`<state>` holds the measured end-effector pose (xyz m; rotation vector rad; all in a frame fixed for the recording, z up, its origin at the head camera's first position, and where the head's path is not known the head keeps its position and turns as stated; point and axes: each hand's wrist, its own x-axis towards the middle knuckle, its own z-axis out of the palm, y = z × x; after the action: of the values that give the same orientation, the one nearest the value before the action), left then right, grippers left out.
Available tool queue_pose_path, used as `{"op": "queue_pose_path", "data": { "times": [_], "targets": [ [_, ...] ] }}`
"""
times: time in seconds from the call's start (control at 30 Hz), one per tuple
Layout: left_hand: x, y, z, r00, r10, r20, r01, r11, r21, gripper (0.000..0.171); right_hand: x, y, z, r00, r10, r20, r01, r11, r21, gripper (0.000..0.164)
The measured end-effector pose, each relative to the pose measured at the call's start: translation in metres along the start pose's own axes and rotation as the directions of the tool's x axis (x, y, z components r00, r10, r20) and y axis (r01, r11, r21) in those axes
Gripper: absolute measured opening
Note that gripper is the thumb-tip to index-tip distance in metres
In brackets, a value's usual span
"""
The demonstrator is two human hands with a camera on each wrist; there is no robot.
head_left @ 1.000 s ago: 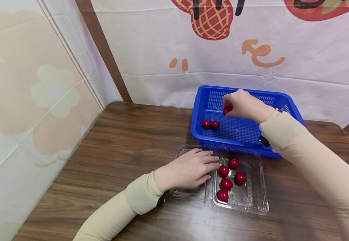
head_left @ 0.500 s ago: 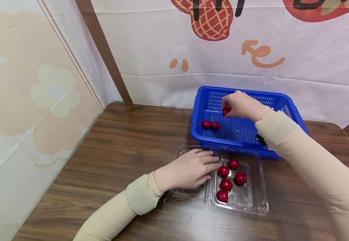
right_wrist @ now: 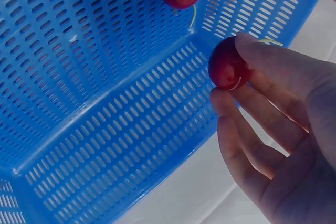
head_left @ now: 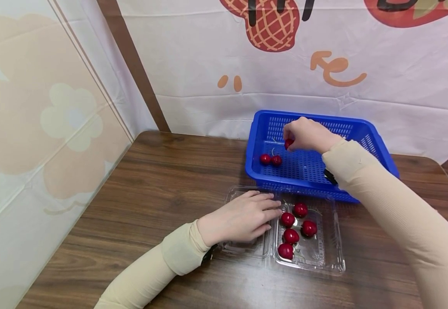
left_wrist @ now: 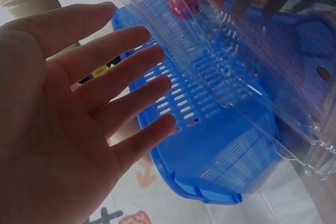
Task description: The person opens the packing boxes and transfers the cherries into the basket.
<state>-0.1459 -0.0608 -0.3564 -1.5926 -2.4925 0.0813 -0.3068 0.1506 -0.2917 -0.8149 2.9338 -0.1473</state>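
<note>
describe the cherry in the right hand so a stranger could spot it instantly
On the brown table, find the blue basket. Over it is the right hand, pinching a glossy red cherry. It alone is held: two cherries lie in the basket, five more cherries in the clear container.

Cherry (right_wrist: 229, 65) between right fingers (right_wrist: 239, 156): dark red
Basket (head_left: 301, 166) below them: blue, slot-patterned
Surface (head_left: 162, 184): brown, wood-grained
Sleeves (head_left: 382, 193): beige

Bright head view, dimmer wrist views
There's glare on the table (head_left: 247, 283), and the left hand (left_wrist: 76, 111) looks kinda shadowy.
</note>
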Motion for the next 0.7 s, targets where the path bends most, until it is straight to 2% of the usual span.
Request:
{"op": "queue_pose_path", "data": {
  "times": [0.7],
  "targets": [
    [-0.001, 0.001, -0.002, 1.000, 0.000, 0.005, 0.000, 1.000, 0.003, 0.043, 0.013, 0.007, 0.017, 0.998, 0.033, 0.059, -0.035, 0.999, 0.025, 0.022]
  ]
}}
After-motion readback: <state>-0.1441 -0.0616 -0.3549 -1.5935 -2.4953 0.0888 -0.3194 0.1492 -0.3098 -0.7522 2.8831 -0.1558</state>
